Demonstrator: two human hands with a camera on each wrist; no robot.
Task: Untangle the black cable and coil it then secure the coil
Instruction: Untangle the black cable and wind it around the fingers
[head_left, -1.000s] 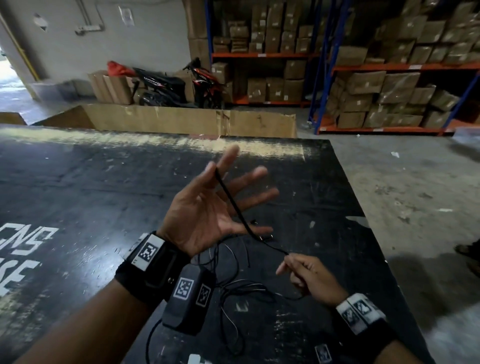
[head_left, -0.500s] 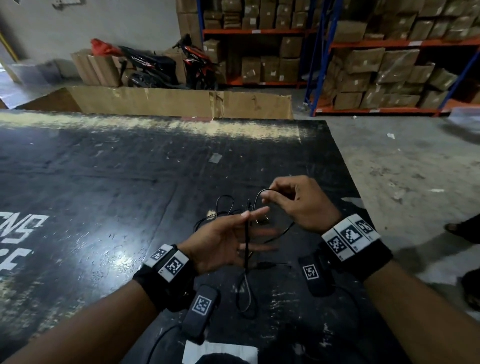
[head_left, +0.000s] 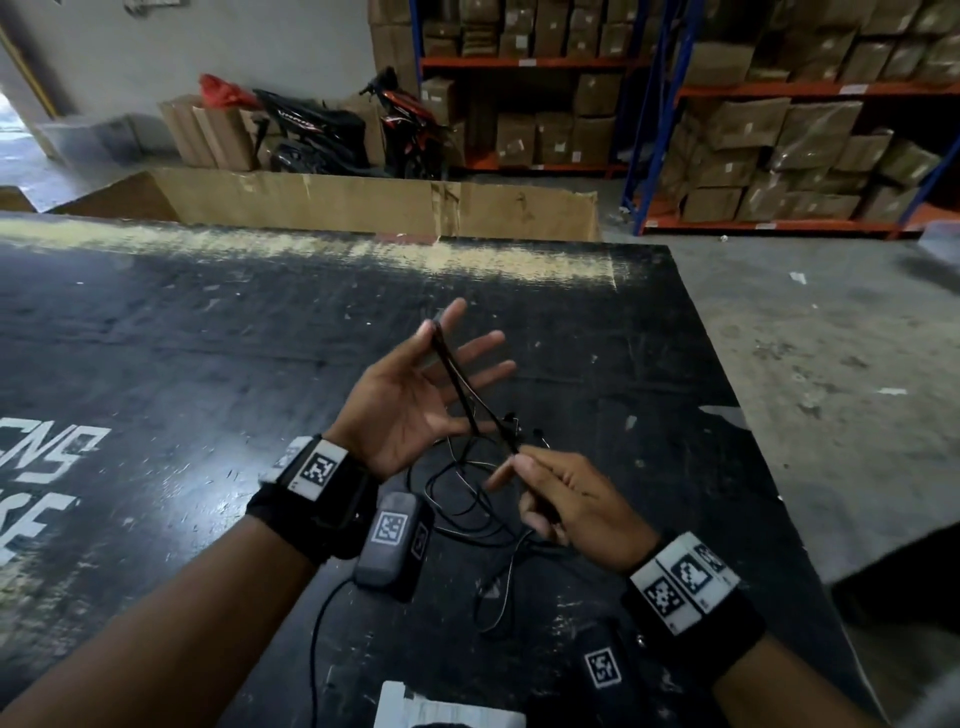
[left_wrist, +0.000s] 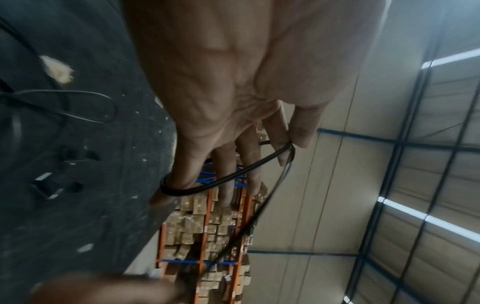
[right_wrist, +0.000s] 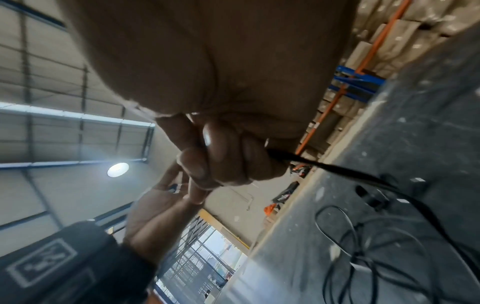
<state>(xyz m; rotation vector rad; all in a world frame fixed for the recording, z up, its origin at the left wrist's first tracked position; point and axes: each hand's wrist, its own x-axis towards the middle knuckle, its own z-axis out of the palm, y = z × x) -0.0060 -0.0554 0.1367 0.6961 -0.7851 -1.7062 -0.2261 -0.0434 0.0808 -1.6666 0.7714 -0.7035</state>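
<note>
From the head camera, the left hand (head_left: 415, 400) is raised palm-up, fingers spread, the black cable (head_left: 457, 379) looped across them; the right hand (head_left: 566, 509) pinches a strand beside it, slack tangled on the black table (head_left: 208, 364). At the left wrist, cable turns wrap the straight fingers (left_wrist: 226, 174). At the right wrist, curled fingers (right_wrist: 223, 156) clamp the cable.

I see boxed shelving (head_left: 779, 150), a motorbike (head_left: 311, 130), a cardboard sheet (head_left: 363, 202) behind the black table (head_left: 156, 364).
</note>
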